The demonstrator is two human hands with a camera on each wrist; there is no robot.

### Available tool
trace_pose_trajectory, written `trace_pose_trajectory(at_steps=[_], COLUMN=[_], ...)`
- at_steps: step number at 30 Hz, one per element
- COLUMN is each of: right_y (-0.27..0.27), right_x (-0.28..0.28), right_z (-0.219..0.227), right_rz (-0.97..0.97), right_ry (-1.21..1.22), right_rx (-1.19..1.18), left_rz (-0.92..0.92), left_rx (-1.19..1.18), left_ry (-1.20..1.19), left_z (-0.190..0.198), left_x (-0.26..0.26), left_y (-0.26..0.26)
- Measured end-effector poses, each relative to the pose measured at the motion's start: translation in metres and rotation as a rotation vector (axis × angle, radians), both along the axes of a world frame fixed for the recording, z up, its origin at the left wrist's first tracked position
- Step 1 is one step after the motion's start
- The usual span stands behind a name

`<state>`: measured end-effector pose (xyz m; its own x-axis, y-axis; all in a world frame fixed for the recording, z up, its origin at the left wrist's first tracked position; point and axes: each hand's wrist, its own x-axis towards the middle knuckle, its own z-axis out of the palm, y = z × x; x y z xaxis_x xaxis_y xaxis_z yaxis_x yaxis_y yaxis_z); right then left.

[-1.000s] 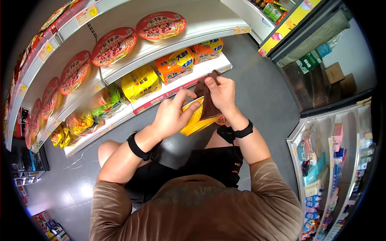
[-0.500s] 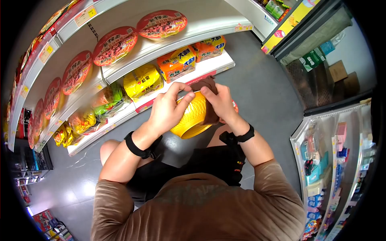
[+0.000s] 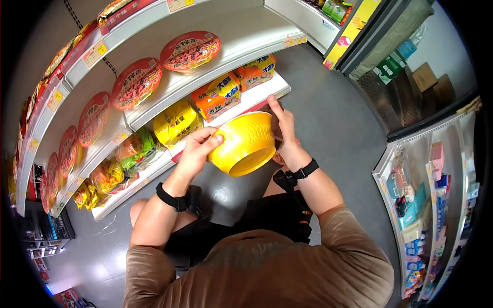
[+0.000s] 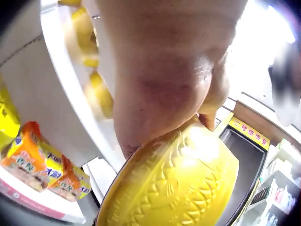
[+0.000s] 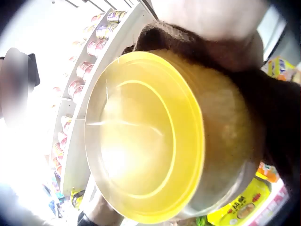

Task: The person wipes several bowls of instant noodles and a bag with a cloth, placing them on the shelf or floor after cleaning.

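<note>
A yellow noodle bowl [image 3: 241, 146] with an embossed pattern is held up over the lap in the head view, tilted so its base faces the person. My left hand [image 3: 192, 153] pinches its left side near the rim, thumb on the outer wall. On the opposite side, my right hand [image 3: 287, 132] holds a brown cloth [image 5: 284, 113] against the bowl; its index finger points upward. In the right wrist view, the round base [image 5: 141, 136] faces the camera, and the cloth lies between hand and bowl wall.
Red-lidded noodle bowls [image 3: 136, 83] line the shelf ahead. Below stand yellow noodle packs [image 3: 177, 123] and orange noodle packs [image 3: 216, 96]. A red-lidded bowl [image 3: 279, 157] shows partly behind the right wrist. A rack of small goods [image 3: 411, 205] stands at the right.
The yellow bowl has turned from edge-on to show its side and base. The left hand has moved left along it, and the cloth has gone mostly out of sight behind the right hand.
</note>
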<state>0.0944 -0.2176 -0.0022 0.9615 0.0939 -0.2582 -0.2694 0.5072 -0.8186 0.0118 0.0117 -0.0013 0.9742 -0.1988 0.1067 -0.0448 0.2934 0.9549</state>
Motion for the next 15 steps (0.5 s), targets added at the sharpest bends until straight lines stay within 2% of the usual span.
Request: trace_pose_trajectory(at_steps=[2,3,6,7,8,10,11,12,14,15], right_y=[-0.001,0.002,0.009,0.01,0.019,0.022,0.031,0.038,0.046,0.052], right_x=[-0.003,-0.006,-0.003,-0.011,-0.015,-0.028,-0.034,-0.043,-0.052,-0.055], right_z=[-0.002,0.001,-0.027,-0.01,-0.002,0.003,0.004,0.025,0.029,0.028], right_rz=[-0.012,-0.044,0.025,0.058,-0.016,0.041,-0.043,-0.05,-0.061,-0.089], right_ry=[0.061,0.036,-0.333,-0.442,-0.652,-0.88,-1.046,-1.172,-1.348,-1.339], right_rx=[0.012,-0.019,-0.276,-0.526,-0.585,-1.17,-1.243,-1.209,-1.311,-1.315], left_rz=[0.077,0.221,0.384,0.437,0.471,0.526,0.547,0.542,0.513,0.503], left_rx=[0.089,0.114,0.215,0.267,0.416,0.714,0.692,0.684,0.788,0.8], left_ry=[0.198,0.171,0.08,-0.002,-0.073,-0.214,-0.195,-0.189,-0.227,-0.209], left_z=[-0.01,0.002,-0.004,-0.006,-0.005,0.002,0.001,0.001,-0.012,-0.012], left_x=[-0.007,-0.011,-0.01,-0.009,-0.011,-0.019,-0.024,-0.027,-0.028,-0.028], left_y=[-0.002,-0.017,-0.018,-0.018,-0.019,-0.029,-0.036,-0.037,-0.029,-0.027])
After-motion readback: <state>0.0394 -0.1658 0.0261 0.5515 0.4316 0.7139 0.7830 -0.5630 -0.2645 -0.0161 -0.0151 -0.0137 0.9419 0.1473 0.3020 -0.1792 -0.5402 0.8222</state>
